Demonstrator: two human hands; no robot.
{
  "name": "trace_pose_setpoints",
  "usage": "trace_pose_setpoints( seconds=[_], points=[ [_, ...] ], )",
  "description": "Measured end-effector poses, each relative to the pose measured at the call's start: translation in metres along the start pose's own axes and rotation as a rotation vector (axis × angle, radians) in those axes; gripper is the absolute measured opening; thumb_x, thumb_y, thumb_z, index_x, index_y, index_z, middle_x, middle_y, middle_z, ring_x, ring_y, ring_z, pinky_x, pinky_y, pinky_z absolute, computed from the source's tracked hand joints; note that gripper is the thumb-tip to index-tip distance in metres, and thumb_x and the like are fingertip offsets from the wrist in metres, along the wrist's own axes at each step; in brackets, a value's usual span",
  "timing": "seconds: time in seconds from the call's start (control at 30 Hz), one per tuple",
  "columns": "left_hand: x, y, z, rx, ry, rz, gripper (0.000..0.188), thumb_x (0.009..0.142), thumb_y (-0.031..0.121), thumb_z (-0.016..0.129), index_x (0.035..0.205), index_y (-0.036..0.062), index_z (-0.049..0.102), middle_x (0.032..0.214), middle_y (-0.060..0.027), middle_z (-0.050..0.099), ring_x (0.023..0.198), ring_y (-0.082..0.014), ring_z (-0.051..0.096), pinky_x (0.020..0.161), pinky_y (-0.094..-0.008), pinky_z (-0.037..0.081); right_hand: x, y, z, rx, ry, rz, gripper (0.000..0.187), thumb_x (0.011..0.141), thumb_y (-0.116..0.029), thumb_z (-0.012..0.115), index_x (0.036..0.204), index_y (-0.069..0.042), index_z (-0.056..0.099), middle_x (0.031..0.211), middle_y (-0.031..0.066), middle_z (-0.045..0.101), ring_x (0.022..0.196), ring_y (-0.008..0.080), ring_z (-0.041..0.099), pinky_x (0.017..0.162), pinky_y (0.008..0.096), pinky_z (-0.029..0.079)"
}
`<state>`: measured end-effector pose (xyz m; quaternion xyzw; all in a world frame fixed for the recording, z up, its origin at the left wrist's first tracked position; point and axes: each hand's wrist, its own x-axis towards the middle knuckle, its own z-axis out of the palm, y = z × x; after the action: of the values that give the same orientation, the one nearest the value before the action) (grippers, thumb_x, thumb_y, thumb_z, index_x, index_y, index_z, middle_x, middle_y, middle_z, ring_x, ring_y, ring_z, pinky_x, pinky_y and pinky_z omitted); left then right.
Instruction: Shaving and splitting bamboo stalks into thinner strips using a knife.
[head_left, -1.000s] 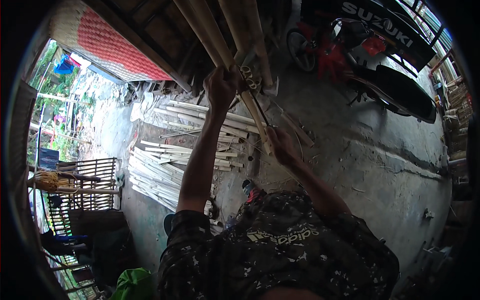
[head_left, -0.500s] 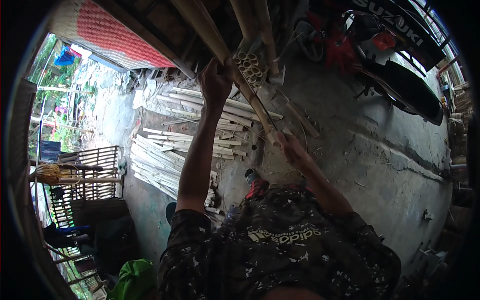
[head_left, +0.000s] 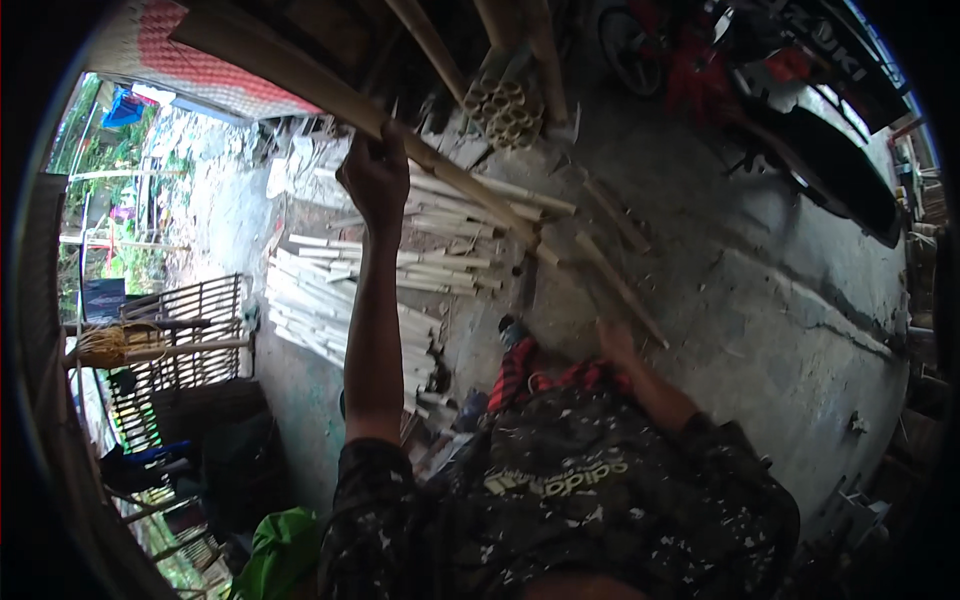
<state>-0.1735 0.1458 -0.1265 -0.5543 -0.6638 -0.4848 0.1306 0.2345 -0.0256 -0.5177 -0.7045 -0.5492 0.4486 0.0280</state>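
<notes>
A long bamboo pole (head_left: 465,187) slants from the upper left down toward the middle of the view. My left hand (head_left: 376,185) is closed around it partway along, with the arm stretched forward. The pole's lower end hangs over the floor in front of my feet. Right of that end is my right hand (head_left: 616,338), low and smeared by motion, its fingers unclear. A faint dark streak runs up from it; I cannot make out what it is. Close beside it, a split bamboo piece (head_left: 628,296) slants above or on the floor.
Split bamboo strips (head_left: 320,290) lie piled on the floor at left, with more lengths (head_left: 450,210) beyond. Cut bamboo tubes (head_left: 505,108) stand bundled at the far side. A motorcycle (head_left: 800,150) is parked at far right. A slatted bamboo rack (head_left: 190,340) stands left.
My left hand and the pole have swung left, and the pole lies flatter. My right hand has dropped away from the pole's lower end. A split bamboo piece now shows beside it.
</notes>
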Motion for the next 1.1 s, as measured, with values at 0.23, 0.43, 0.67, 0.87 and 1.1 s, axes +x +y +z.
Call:
trace_pose_setpoints(
  seconds=[0.23,0.43,0.67,0.87,1.1],
  points=[
    [0.008,-0.035,-0.044,0.087,0.068,0.028,0.040,0.095,0.042,0.068,0.098,0.0020,0.071,0.073,-0.0118,0.070,0.068,-0.0285,0.070,0.062,-0.0386,0.051,0.002,-0.137,-0.084,0.326,-0.198,-0.079,0.071,0.094,-0.058,0.050,0.103,0.010,0.066,0.089,0.0278,0.070,0.095,0.0364,0.071,0.081,0.0466,0.050],
    [0.047,-0.078,-0.189,0.089,0.180,-0.045,0.033,0.095,0.029,0.072,0.100,-0.0033,0.072,0.082,-0.0130,0.074,0.068,-0.0194,0.073,0.058,-0.0327,0.058,-0.004,-0.078,-0.057,0.328,0.037,0.018,0.045,0.095,-0.051,0.059,0.099,-0.006,0.062,0.068,-0.0003,0.055,0.054,0.0148,0.052,0.048,0.0363,0.039],
    [0.047,-0.139,-0.295,0.095,0.212,-0.208,0.035,0.093,0.022,0.074,0.105,-0.0104,0.068,0.089,-0.0159,0.074,0.073,-0.0237,0.075,0.061,-0.0316,0.062,-0.025,0.006,-0.057,0.432,-0.104,0.539,0.048,0.093,-0.054,0.054,0.084,-0.007,0.058,0.058,0.0044,0.048,0.042,0.0205,0.046,0.040,0.0407,0.033],
    [-0.006,-0.260,-0.278,0.169,0.172,-0.436,0.036,0.094,0.028,0.073,0.094,-0.0083,0.070,0.080,-0.0146,0.073,0.071,-0.0244,0.074,0.062,-0.0330,0.061,-0.023,0.059,-0.039,0.606,-0.026,0.651,0.044,0.094,-0.053,0.052,0.068,-0.018,0.044,0.052,0.0006,0.038,0.039,0.0166,0.035,0.039,0.0354,0.027],
    [-0.026,-0.343,-0.281,0.109,0.318,-0.432,0.039,0.095,0.031,0.070,0.094,-0.0086,0.071,0.076,-0.0116,0.070,0.070,-0.0183,0.071,0.054,-0.0324,0.062,-0.049,0.004,-0.030,0.673,-0.005,0.661,0.050,0.094,-0.058,0.053,0.065,-0.019,0.040,0.050,-0.0005,0.036,0.039,0.0166,0.035,0.039,0.0354,0.028]
  ],
)
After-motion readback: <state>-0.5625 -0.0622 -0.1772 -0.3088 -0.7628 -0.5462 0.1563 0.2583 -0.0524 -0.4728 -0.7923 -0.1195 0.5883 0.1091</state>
